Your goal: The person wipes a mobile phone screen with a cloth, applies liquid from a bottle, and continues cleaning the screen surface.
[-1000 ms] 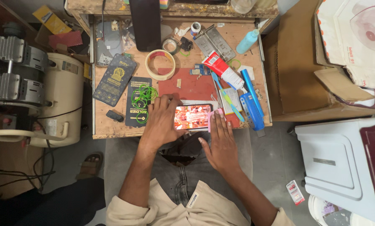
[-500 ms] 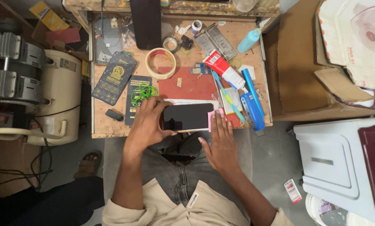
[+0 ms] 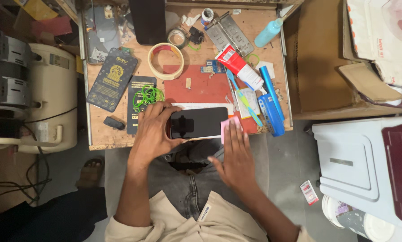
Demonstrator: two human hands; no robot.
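Note:
My left hand [image 3: 154, 131] grips the left end of a black smartphone [image 3: 198, 122] that lies flat at the near edge of a small wooden workbench [image 3: 120, 67]. The phone's screen is dark. My right hand [image 3: 237, 154] lies flat with its fingers pressing a small pink cloth [image 3: 225, 127] against the phone's right end. A red mat [image 3: 201, 87] sits just beyond the phone.
On the bench lie a roll of masking tape [image 3: 166, 61], green wire [image 3: 148, 95], two dark packets [image 3: 112, 78], a red-and-white tube [image 3: 239, 67], blue tools [image 3: 270, 105] and a light blue bottle [image 3: 269, 32]. A cream machine [image 3: 35, 96] stands left, cardboard boxes [image 3: 326, 58] right.
The phone's screen was lit a second ago and is now dark. My right hand has moved up so its fingers press the pink cloth at the phone's right end.

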